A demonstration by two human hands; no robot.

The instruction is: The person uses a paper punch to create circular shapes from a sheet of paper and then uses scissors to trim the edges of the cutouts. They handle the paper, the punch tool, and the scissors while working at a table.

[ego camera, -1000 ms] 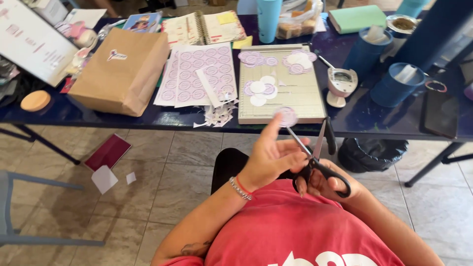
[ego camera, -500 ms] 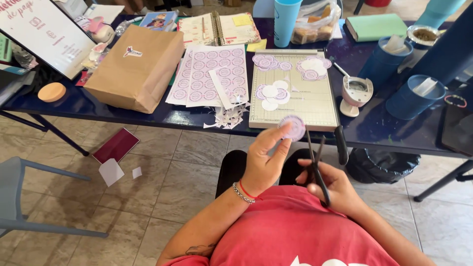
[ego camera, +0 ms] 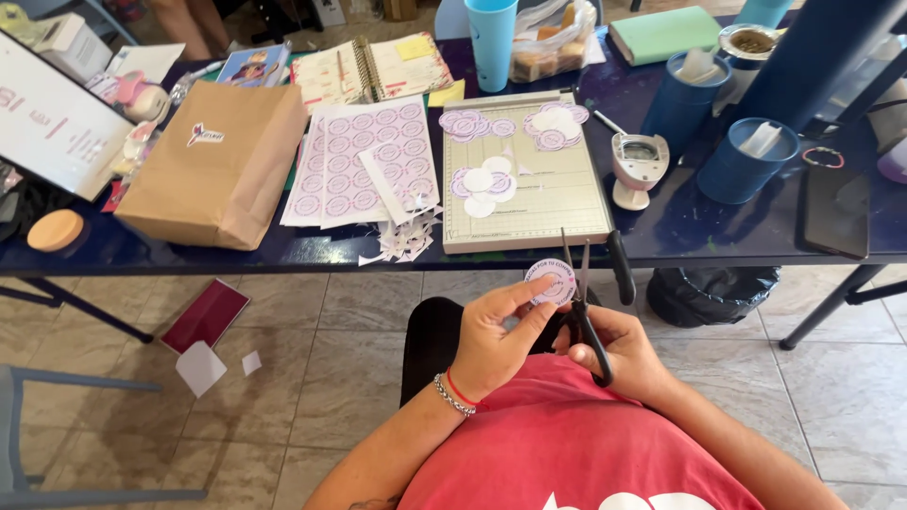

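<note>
My left hand (ego camera: 499, 335) pinches a small round purple-and-white paper sticker (ego camera: 550, 281) between thumb and fingertips, over my lap. My right hand (ego camera: 619, 348) grips black-handled scissors (ego camera: 580, 304), blades pointing up and slightly apart beside the sticker's right edge. Both hands sit just below the near edge of the dark blue table (ego camera: 690, 227). On the table ahead lies a grey paper trimmer board (ego camera: 557, 203) with piles of cut round stickers (ego camera: 482, 179), and printed sticker sheets (ego camera: 364, 161) lie to its left.
A brown paper bag (ego camera: 217, 165), open notebook (ego camera: 373, 66), blue cups (ego camera: 746, 161), a white punch (ego camera: 635, 165) and paper scraps (ego camera: 402, 236) crowd the table. A black bin bag (ego camera: 713, 293) sits under it. A red card (ego camera: 206, 314) and white scraps lie on the tiled floor.
The scissors' blades have swung upright, and both hands with the sticker have dropped a little lower in view as the camera tilted up.
</note>
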